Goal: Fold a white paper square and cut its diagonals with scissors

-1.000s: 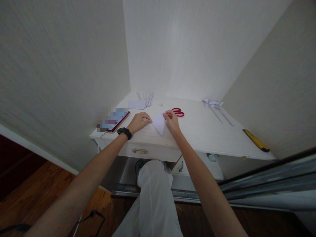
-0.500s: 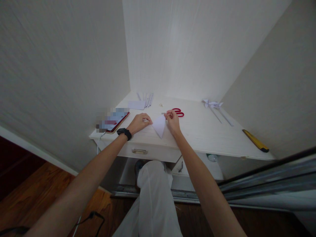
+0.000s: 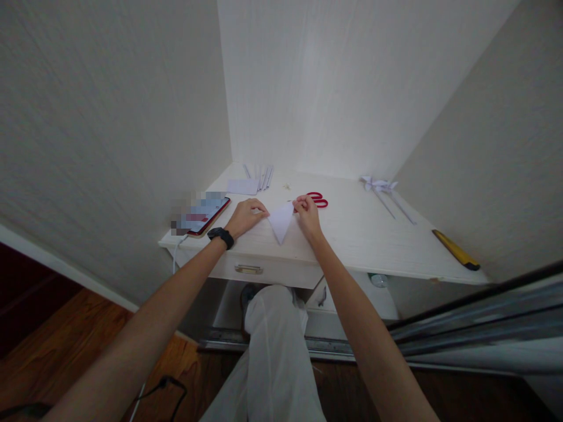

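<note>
A white folded piece of paper point(image 3: 280, 221), triangular with its point toward me, is stretched between my two hands over the desk point(image 3: 352, 234). My left hand point(image 3: 247, 215) pinches its left corner; a dark watch sits on that wrist. At the upper right corner, my right hand point(image 3: 307, 212) grips the paper between thumb and fingers. Just behind the right hand lies a pair of red-handled scissors point(image 3: 320, 200), its blades mostly hidden.
Rolled paper sticks point(image 3: 266, 177) and a flat paper sheet point(image 3: 243, 186) lie at the back left. A phone point(image 3: 206, 215) with a cable rests at the left. Two paper flowers on stems point(image 3: 382, 186) and a yellow utility knife point(image 3: 455, 250) are on the right.
The paper's lower point has swung a little to the left, and more of its face shows. My left hand has shifted slightly left; the right hand has barely moved.
</note>
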### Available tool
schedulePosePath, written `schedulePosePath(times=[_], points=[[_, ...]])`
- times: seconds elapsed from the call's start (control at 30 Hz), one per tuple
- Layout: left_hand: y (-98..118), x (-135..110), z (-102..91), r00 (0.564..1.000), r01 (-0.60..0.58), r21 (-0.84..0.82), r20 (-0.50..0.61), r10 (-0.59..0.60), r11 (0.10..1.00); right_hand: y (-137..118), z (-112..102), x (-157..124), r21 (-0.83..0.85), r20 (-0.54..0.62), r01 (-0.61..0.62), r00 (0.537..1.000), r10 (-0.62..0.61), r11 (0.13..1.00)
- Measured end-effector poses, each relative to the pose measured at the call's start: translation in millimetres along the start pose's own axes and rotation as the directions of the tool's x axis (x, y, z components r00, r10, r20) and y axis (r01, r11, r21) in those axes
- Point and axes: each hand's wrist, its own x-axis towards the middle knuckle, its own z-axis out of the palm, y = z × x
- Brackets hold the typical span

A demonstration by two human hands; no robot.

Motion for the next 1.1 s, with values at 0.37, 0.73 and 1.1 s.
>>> schedulePosePath(times=[0.37,0.73,1.1], points=[[3.2,0.0,-2.6,0.987,0.096,-0.039,-0.129,-0.101,0.995,-2.5,4.0,-1.2,0.080,0.074,-0.011,0.997,0.005,0.997],[-1.8,2.6,-2.3,0.982,0.100,-0.052,-0.157,-0.107,0.994,-6.0,5.1,-2.2,0.069,0.178,-0.055,0.983,0.042,0.996],[-13.3,5.6,-0.5,0.959,0.146,-0.064,-0.236,-0.157,0.987,-3.4,5.7,-2.7,0.045,0.188,-0.058,0.981,0.048,0.997]])
